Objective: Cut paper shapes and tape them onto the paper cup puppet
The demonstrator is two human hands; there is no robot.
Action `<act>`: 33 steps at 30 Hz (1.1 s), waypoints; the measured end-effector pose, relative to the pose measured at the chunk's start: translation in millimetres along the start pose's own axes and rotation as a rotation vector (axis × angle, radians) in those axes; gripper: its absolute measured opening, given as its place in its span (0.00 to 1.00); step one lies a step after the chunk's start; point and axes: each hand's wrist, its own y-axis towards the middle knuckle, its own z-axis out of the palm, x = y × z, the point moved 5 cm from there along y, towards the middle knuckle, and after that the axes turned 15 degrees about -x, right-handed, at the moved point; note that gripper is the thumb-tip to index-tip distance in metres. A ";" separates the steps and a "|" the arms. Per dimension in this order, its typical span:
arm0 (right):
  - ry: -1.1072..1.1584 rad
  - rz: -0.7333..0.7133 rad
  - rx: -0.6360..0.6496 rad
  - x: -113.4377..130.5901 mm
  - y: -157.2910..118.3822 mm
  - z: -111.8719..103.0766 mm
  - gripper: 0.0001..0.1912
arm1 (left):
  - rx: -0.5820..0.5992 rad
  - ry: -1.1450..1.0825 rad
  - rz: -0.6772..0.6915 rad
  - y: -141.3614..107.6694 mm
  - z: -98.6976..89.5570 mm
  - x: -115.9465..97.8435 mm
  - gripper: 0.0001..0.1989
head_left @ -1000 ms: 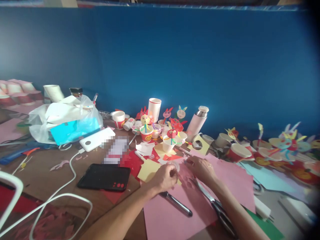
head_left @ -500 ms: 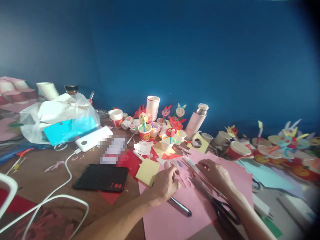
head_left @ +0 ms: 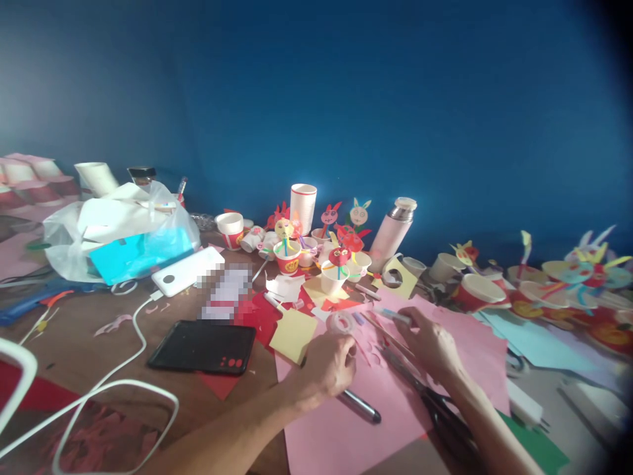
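Observation:
My left hand [head_left: 327, 366] is curled closed over the pink paper [head_left: 326, 442]; what its fingers hold, if anything, is hidden. Just beyond it lies a roll of clear tape [head_left: 341, 322]. A dark metallic pen [head_left: 363, 407] rests on the pink sheet, partly under that hand. With its fingertips, my right hand [head_left: 428, 340] grips a slim pen [head_left: 393, 315], pale blue and white. Between the hands are small pink paper cut-outs [head_left: 373, 353]. Black-handled scissors [head_left: 428, 399] lie below my right hand, blades pointing away, partly covered by the forearm.
Paper cups with paper animal faces, such as this red one [head_left: 339, 257], stand along the back beside a pink thermos [head_left: 393, 231]. At left are a black phone case [head_left: 202, 346], a white power bank [head_left: 190, 270] with a looping cable, and a plastic bag [head_left: 64, 241]. Yellow notes [head_left: 293, 335] lie centrally.
My right hand has drawn its fingers together around the pale blue and white pen, which has shifted to the right. My left hand has moved slightly nearer, uncovering more of the tape roll.

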 end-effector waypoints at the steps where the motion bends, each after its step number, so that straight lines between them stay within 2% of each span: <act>1: 0.029 0.010 -0.019 0.0 -0.2 -3.2 0.13 | 0.027 0.047 -0.002 0.0 0.0 -0.3 0.04; 3: 0.167 0.052 -0.063 -0.1 -0.7 -8.4 0.14 | 0.051 0.106 -0.005 0.2 -0.7 -0.1 0.08; 6: 0.577 0.174 -0.079 -1.8 -2.9 -8.5 0.15 | 0.050 0.136 0.015 0.7 -1.4 0.8 0.10; 8: 0.846 0.267 -0.049 -2.8 -5.8 -3.3 0.14 | 0.067 0.139 0.038 0.8 -0.4 1.0 0.09; 10: 1.014 0.344 -0.008 -2.3 -9.8 3.4 0.14 | 0.077 0.127 0.062 1.1 0.4 0.4 0.09; 15: 1.281 0.430 0.143 8.7 -20.9 14.8 0.13 | 0.068 0.109 0.090 1.6 2.0 -1.1 0.08; 20: 1.411 0.420 0.184 15.2 -25.8 14.7 0.11 | 0.080 0.156 0.068 -0.3 0.6 -3.0 0.07; 26: 1.460 0.399 0.243 24.0 -29.4 12.7 0.10 | 0.003 0.114 0.161 6.1 -14.0 -13.0 0.08; 28: 1.479 0.405 0.224 25.4 -29.8 10.1 0.10 | -0.004 0.071 0.218 10.2 -20.1 -14.9 0.09; 30: 1.478 0.414 0.181 24.3 -30.3 6.7 0.10 | 0.038 0.056 0.290 13.3 -25.1 -16.4 0.09; 33: 1.383 0.373 0.135 23.1 -32.7 -0.2 0.11 | 0.186 0.067 0.433 12.4 -29.3 -21.1 0.09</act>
